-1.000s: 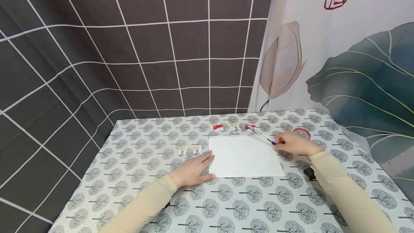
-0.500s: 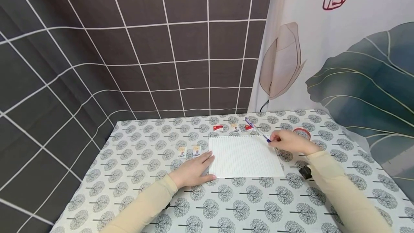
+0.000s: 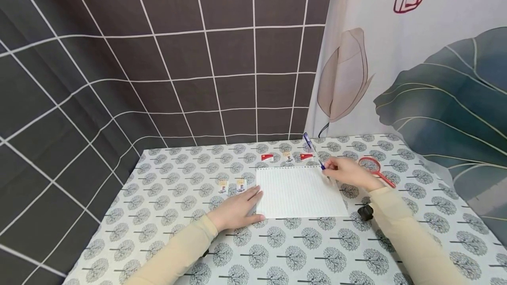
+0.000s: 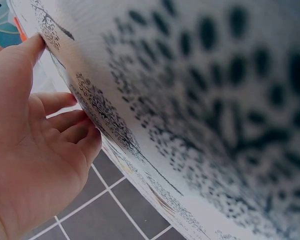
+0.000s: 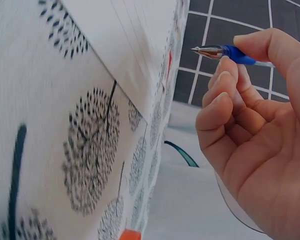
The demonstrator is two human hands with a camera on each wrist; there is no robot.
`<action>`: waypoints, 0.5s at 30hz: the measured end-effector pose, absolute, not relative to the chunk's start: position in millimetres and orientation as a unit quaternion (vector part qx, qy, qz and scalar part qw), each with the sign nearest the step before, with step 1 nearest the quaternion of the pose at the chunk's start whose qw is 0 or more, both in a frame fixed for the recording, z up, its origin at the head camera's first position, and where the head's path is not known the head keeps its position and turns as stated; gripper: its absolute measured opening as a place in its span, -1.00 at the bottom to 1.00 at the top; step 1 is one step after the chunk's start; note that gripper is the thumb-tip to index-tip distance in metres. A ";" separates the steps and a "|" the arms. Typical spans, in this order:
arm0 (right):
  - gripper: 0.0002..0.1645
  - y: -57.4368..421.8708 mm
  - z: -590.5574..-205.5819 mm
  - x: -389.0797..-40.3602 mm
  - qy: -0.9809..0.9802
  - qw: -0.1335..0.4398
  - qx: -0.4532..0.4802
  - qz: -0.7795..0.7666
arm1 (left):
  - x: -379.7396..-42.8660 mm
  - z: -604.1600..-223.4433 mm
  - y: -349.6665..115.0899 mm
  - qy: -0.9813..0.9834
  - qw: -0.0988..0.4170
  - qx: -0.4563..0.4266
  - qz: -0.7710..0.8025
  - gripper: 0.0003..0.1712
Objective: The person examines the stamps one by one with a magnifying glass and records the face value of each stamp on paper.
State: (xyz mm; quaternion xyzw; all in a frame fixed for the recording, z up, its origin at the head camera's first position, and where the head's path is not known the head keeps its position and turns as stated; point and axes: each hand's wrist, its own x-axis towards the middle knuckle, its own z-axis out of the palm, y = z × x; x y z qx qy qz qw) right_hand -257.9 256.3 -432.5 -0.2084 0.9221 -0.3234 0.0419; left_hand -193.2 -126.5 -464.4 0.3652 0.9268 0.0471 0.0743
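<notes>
A lined white sheet of paper (image 3: 299, 192), with a row of holes along its far edge, lies on the patterned tablecloth. At its left edge rests my left hand (image 3: 237, 208), fingers extended and thumb near the lower corner. My right hand (image 3: 350, 173) pinches a pen (image 3: 314, 151) over the sheet's upper right part. In the right wrist view, thumb and fingertips grip the blue section of the pen (image 5: 240, 55), its bare metal tip pointing away from the palm. The left wrist view shows the palm of my left hand (image 4: 40, 145) beside the cloth.
A red-rimmed magnifying glass (image 3: 386, 179) lies right of my right hand. Beyond the sheet sit two red-and-white cards (image 3: 267, 157) with a tan card (image 3: 287, 157) between them. Two more small picture cards (image 3: 240, 185) lie left of the sheet. A dark gridded curtain (image 3: 233, 52) hangs behind.
My right hand has moved left over the sheet with the pen, which now tilts more upright. The magnifying glass's handle has come into view. My left hand has stayed in place.
</notes>
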 end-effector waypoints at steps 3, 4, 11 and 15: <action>-0.88 252.5 -435.9 -259.2 0.922 0.027 -0.203 -0.329 | -192.9 -464.4 -126.8 0.927 0.075 0.364 0.048 -0.07; -0.89 251.2 -436.8 -259.3 0.921 0.022 -0.202 -0.331 | -192.7 -464.1 -126.9 0.927 0.075 0.364 0.049 -0.07; -0.89 241.4 -443.8 -259.9 0.913 0.013 -0.175 -0.369 | -192.3 -462.4 -126.7 0.924 0.074 0.370 0.054 -0.08; -0.88 234.5 -449.2 -261.6 0.903 0.013 -0.165 -0.396 | -192.4 -463.0 -127.2 0.925 0.073 0.369 0.056 -0.08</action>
